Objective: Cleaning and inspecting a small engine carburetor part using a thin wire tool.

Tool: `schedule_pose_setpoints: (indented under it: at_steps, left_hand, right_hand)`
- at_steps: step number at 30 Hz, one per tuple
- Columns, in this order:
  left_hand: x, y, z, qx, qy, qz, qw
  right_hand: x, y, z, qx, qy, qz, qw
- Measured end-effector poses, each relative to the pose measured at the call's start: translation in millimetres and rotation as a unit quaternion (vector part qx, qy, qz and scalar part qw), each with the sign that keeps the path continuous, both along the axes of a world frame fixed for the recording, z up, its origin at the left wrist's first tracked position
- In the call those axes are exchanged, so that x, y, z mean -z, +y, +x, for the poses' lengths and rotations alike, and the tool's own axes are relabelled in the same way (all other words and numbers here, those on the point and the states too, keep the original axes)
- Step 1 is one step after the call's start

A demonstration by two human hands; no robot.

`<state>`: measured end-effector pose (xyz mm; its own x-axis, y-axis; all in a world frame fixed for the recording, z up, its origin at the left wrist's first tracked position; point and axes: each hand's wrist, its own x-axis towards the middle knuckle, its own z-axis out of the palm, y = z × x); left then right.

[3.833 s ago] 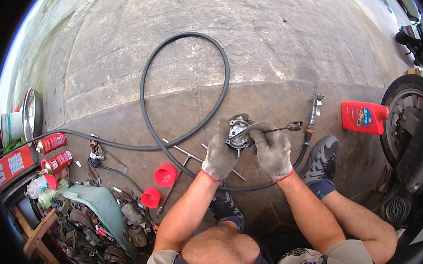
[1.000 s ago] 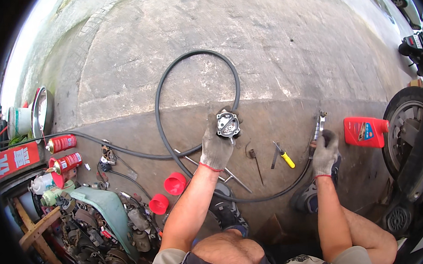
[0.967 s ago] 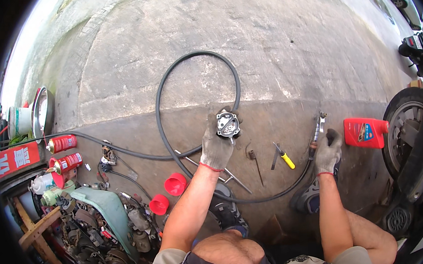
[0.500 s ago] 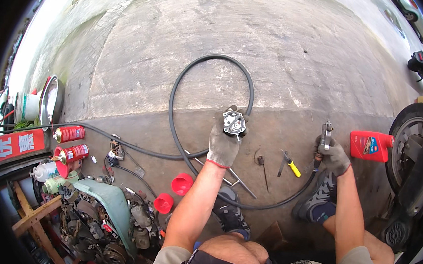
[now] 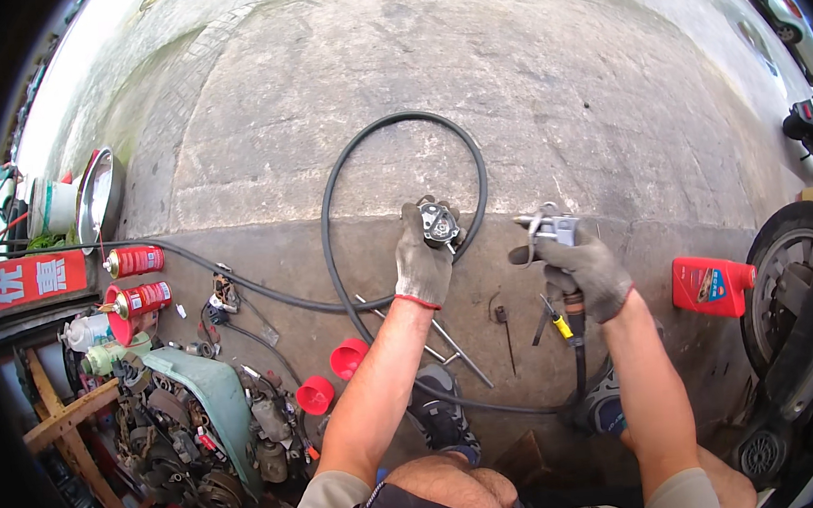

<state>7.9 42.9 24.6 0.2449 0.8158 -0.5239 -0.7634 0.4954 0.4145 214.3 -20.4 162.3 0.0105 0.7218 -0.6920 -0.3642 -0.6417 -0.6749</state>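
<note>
Both of my hands wear grey work gloves. My left hand (image 5: 421,267) grips a small metal carburetor (image 5: 439,224), its round open side with chambers facing up. My right hand (image 5: 591,273) is wrapped around an air blow gun (image 5: 557,229), whose nozzle points left toward the carburetor with a gap between them. A black air hose (image 5: 405,116) runs down from the gun, passes behind my foot and loops on the ground around the left hand. Below the gun lies a yellow-handled screwdriver (image 5: 563,326), partly hidden by the right hand.
A T-shaped metal wrench (image 5: 460,347) and a thin dark tool (image 5: 501,315) lie on the concrete. To the left are red cups (image 5: 349,358), red spray cans (image 5: 136,260) and a teal bin (image 5: 215,395) of used parts. A red bottle (image 5: 708,285) stands by a wheel (image 5: 778,272) at right.
My right hand has raised the blow gun and brought it left and farther out, turning its nozzle toward the carburetor. The left hand has shifted slightly left, tilting the carburetor.
</note>
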Motion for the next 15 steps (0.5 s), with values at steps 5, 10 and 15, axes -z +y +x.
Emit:
schedule_pose_setpoints:
  at_steps: [5, 10, 15]
  left_hand:
    - [6, 3, 0, -0.023, 0.008, -0.014, 1.0]
    - [13, 2, -3, -0.024, 0.016, -0.029, 0.999]
    - [12, 0, -3, -0.031, 0.002, -0.02, 0.999]
  right_hand:
    - [-2, 29, -48, -0.173, -0.212, -0.09, 0.957]
    - [32, 31, -54, -0.176, -0.323, 0.005, 0.93]
    - [8, 37, -64, -0.22, -0.283, -0.026, 0.933]
